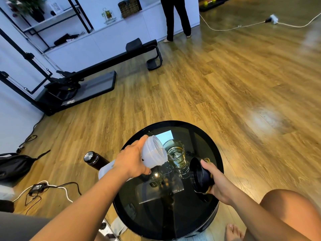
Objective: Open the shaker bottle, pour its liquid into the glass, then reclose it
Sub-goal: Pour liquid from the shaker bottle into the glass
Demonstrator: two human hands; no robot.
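Left hand (131,160) grips a translucent shaker bottle (153,151), tipped with its open mouth at the rim of a drinking glass (175,153) holding pale liquid, at the round black table's (215,181) twelve o'clock. Right hand (218,183) clasps the black lid (198,175) at three o'clock.

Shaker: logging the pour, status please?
Left hand tips open shaker over glass. Right hand holds lid. Glass part full. Nothing obstructing.
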